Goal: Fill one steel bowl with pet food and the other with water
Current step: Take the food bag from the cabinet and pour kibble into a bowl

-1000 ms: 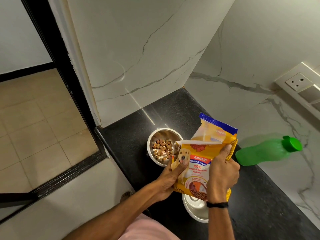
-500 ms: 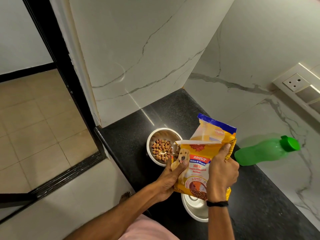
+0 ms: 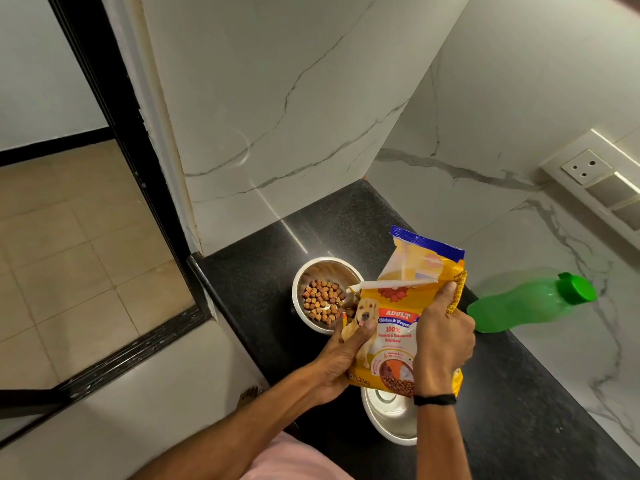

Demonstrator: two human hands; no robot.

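Kibble partly served; water not yet poured.

Both hands clamp the pet food bag (image 3: 398, 327), the left hand (image 3: 341, 363) round its lower edge, the right hand (image 3: 443, 344) round its right side; its torn corner hangs over the far steel bowl (image 3: 325, 268), which holds a shallow layer of kibble; the near steel bowl (image 3: 391, 424), half hidden under the bag, looks empty; the green bottle (image 3: 526, 306) sits capped by the wall; watering seems wholly left.
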